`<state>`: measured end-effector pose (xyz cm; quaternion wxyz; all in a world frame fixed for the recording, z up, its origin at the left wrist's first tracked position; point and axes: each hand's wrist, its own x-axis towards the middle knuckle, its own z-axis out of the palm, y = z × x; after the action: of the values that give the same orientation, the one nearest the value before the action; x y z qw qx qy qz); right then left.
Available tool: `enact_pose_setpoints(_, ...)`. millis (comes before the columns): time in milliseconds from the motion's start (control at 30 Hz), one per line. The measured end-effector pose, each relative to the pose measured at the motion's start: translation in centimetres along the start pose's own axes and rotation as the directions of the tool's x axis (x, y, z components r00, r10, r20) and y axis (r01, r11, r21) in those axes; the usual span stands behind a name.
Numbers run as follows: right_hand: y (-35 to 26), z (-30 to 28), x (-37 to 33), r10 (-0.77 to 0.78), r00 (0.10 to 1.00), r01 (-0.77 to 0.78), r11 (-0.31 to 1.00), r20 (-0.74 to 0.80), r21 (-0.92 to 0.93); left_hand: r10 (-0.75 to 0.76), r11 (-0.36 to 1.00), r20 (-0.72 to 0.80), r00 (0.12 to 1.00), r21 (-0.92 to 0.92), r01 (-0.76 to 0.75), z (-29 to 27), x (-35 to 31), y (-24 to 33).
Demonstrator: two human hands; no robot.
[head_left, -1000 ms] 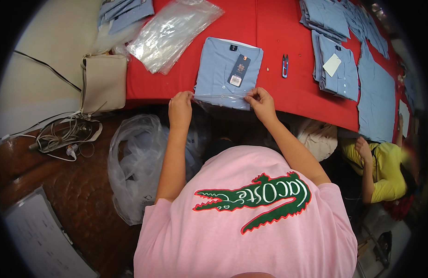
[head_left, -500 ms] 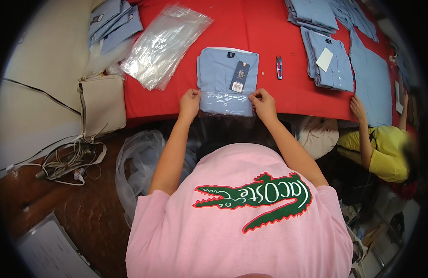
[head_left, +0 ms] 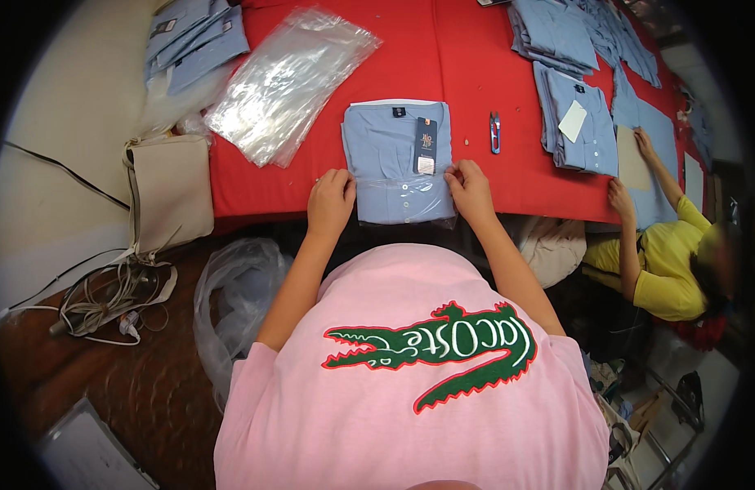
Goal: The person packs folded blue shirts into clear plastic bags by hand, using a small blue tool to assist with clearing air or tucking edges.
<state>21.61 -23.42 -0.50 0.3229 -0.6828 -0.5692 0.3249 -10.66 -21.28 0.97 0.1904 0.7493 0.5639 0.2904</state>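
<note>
A folded light-blue shirt (head_left: 394, 147) lies collar-away at the near edge of the red-covered table, with a dark hang tag (head_left: 425, 145) on its right side. Its lower, nearer part is inside a clear plastic bag (head_left: 386, 208); the collar half is uncovered. My left hand (head_left: 332, 200) is closed at the bag's left edge, beside the shirt. Opposite it, my right hand (head_left: 471, 192) pinches the right edge of the bag just below the tag. The fingertips of both hands are partly hidden.
Flat clear bags (head_left: 292, 86) lie at left, near more folded shirts (head_left: 194, 45). Blue-handled thread snips (head_left: 495, 132) rest to the right, before a shirt stack (head_left: 578, 122). A co-worker in yellow (head_left: 667, 273) handles a tan sheet (head_left: 633, 159) at far right. A beige bag (head_left: 171, 192) hangs at left.
The view has shifted slightly, so the shirt sits lower in the picture. My hands still hold the bag's sides. The co-worker's hands have moved, and a tan sheet now lies on their blue garment.
</note>
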Motion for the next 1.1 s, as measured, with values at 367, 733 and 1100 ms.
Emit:
enact_pose_setpoints(367, -6.7, 3.5, 11.8, -0.342, 0.928, 0.371, 0.854, 0.145, -0.365, -0.113, 0.851, 0.131, 0.985, -0.499, 0.164, -0.8, 1.8, -1.0)
enact_pose_setpoints(733, -7.9, 5.3, 15.1, -0.115, 0.952, 0.236, 0.866, 0.285, -0.441, 0.073, 0.953, 0.412, 0.908, -0.298, 0.058, -2.3, 2.8, 1.1)
enact_pose_setpoints(1100, -6.7, 4.7, 15.0, -0.185, 0.926, 0.288, 0.911, 0.33, -0.296, -0.076, 0.965, 0.198, 0.977, -0.232, 0.121, 1.6, 4.8, 0.2)
